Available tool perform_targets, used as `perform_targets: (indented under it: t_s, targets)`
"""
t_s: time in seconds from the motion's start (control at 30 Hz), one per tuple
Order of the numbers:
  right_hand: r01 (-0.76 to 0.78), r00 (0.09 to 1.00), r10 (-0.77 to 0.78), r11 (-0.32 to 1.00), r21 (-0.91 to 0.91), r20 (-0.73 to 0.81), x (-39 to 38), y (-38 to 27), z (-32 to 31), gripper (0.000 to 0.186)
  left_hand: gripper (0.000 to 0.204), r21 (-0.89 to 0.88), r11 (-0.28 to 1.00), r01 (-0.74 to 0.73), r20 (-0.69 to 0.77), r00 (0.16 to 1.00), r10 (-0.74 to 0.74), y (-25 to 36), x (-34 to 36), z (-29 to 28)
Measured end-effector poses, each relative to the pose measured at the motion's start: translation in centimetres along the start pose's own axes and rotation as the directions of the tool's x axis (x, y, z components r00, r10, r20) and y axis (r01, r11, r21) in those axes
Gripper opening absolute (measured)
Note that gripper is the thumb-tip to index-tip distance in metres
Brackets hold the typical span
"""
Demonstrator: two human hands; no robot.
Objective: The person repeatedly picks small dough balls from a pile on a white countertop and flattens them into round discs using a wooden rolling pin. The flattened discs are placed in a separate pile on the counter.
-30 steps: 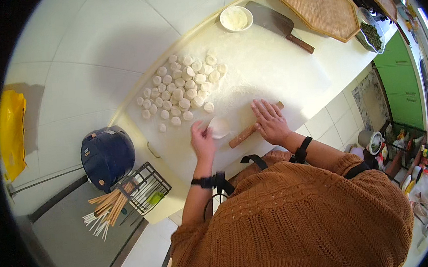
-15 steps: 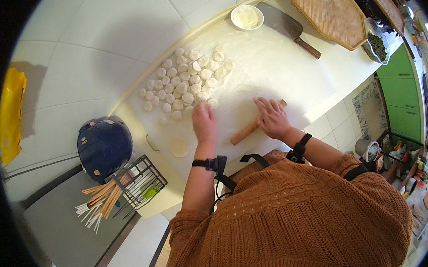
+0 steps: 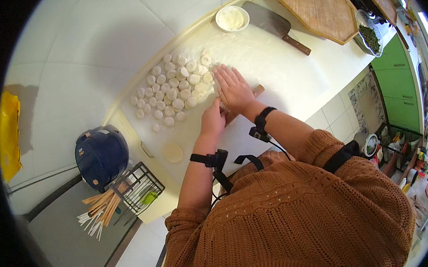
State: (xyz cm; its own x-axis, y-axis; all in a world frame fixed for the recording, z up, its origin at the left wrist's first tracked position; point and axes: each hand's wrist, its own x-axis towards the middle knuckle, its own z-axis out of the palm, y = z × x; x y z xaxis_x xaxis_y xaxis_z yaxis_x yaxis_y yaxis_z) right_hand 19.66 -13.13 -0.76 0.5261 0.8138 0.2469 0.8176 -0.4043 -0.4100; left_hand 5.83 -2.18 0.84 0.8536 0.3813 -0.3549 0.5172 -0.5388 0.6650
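Note:
My right hand (image 3: 234,89) lies across the wooden rolling pin (image 3: 258,90), fingers stretched flat and pointing at the dough pieces. Most of the pin is hidden beneath it. Close against it, my left hand (image 3: 212,119) is closed at the pin's nearer end; whatever its fingers hold is hidden. Beyond both hands, many small round floured dough pieces (image 3: 172,94) are spread over the white work surface (image 3: 289,73). One flat, rolled-out dough round (image 3: 173,152) lies to the left of my left forearm.
A white bowl of flour (image 3: 232,18) and a cleaver (image 3: 278,27) stand at the back. Further right are a woven tray (image 3: 317,9) and a container of chopped greens (image 3: 368,39). At left are a dark blue appliance (image 3: 101,156) and a wire rack with chopsticks (image 3: 138,186).
My left hand has moved right from the edge of the dough pieces to the rolling pin. My right hand and the pin have shifted left and away from me, and the hands now meet.

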Motion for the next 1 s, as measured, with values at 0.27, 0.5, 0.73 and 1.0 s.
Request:
perform_targets:
  t_s: [0.27,0.5,0.73,1.0]
  targets:
    - [0.048,0.967,-0.018,0.993,-0.112,0.255,-7.9,0.3,-3.9,0.072,0.043,-0.29,0.952,0.096,-0.148,0.978,-0.144,-0.8,-3.9,0.9]
    - [-0.022,0.997,0.028,0.997,-0.076,0.076,-2.9,0.3,-0.9,0.071,0.039,-0.098,0.992,0.083,0.005,0.997,-0.082,-0.3,-0.2,-0.4]
    - [-0.061,0.908,0.128,0.982,-0.177,0.398,-8.7,0.4,-3.2,0.075,0.054,-0.239,0.956,0.171,-0.059,0.98,-0.19,-0.5,-3.4,0.5]
    - [-0.04,0.974,0.063,0.993,-0.108,0.215,-4.9,0.1,-2.7,0.074,0.04,-0.087,0.994,0.065,0.009,0.998,-0.064,-0.9,0.0,-0.7]
